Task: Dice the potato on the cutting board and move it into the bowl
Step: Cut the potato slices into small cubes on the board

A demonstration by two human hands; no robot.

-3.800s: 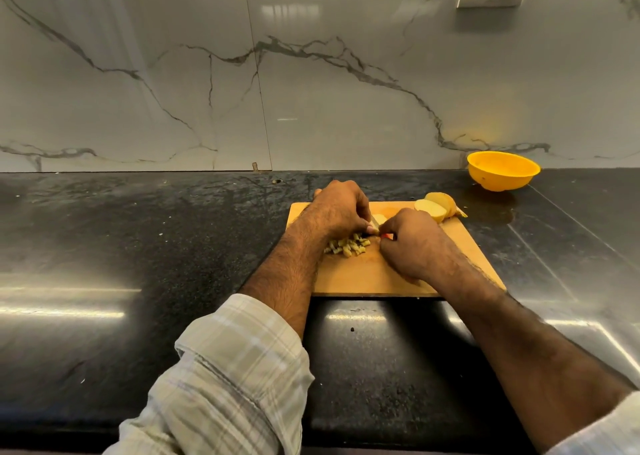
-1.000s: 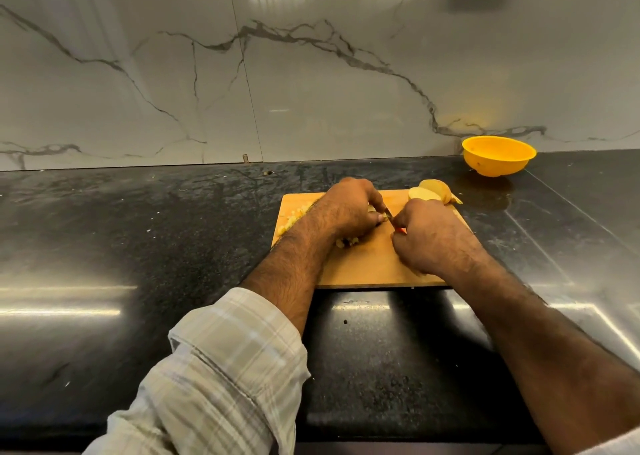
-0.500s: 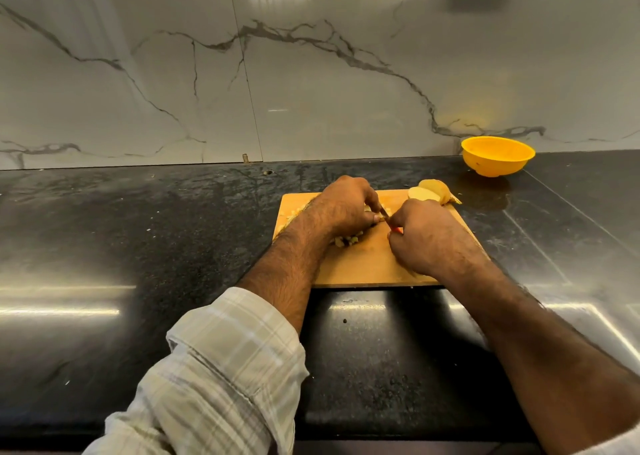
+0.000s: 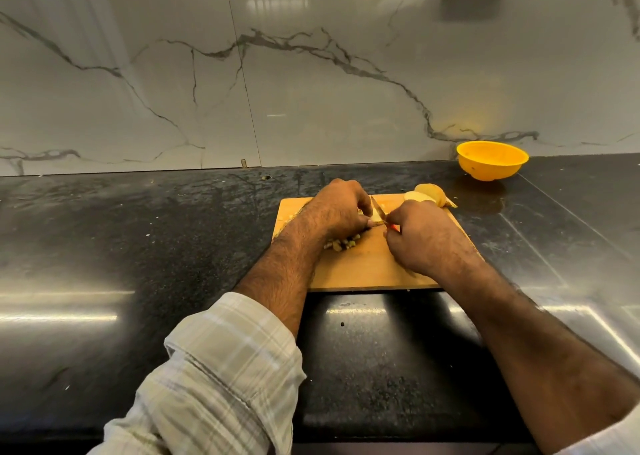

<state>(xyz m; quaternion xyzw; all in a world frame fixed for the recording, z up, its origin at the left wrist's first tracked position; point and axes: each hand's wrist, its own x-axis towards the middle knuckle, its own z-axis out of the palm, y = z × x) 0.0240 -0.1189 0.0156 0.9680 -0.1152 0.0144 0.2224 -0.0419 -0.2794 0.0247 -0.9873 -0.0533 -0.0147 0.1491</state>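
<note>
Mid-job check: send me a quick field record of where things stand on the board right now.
left hand: curled over the potato piece being cut, holding it down
right hand: grips the knife, blade at the piece
diced bits: small heap on the cutting board, by the left hand
uncut potato pieces: at the board's far right corner
bowl: yellow, on the counter beyond the board, looks empty
stage: dicing under way, nothing moved to the bowl

Yellow bowl (image 4: 491, 160), black speckled counter (image 4: 138, 246), grey-veined white marble wall (image 4: 311, 90).
</note>
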